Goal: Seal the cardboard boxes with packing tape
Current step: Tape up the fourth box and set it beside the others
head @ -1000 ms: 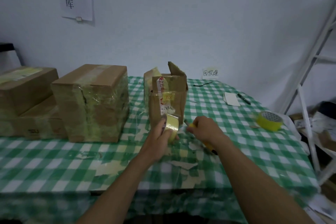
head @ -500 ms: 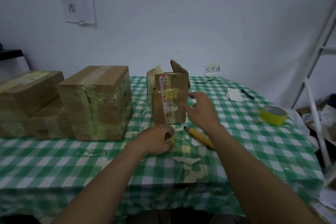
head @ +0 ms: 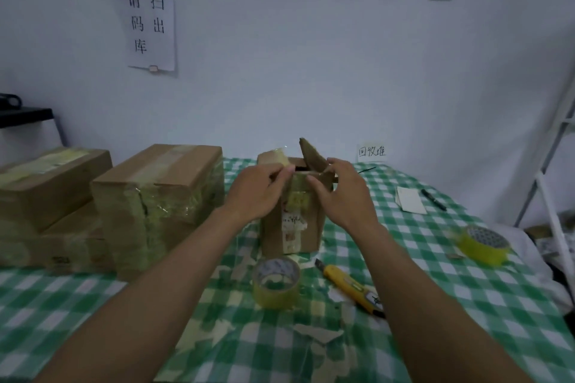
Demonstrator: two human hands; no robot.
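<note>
1. The green-checked surface (head: 435,289) is sitting against a white wall (head: 280,71), carrying the tape roll (head: 276,284) just before the small box (head: 294,221).
2. The left hand (head: 258,194) and right hand (head: 343,197) are grasping its flaps with curled fingers, hiding the opening.

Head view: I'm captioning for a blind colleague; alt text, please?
The left hand and right hand grip the open top flaps of a small box on a checked table. A tape roll and yellow knife lie in front of it; taped boxes stand left.
</note>
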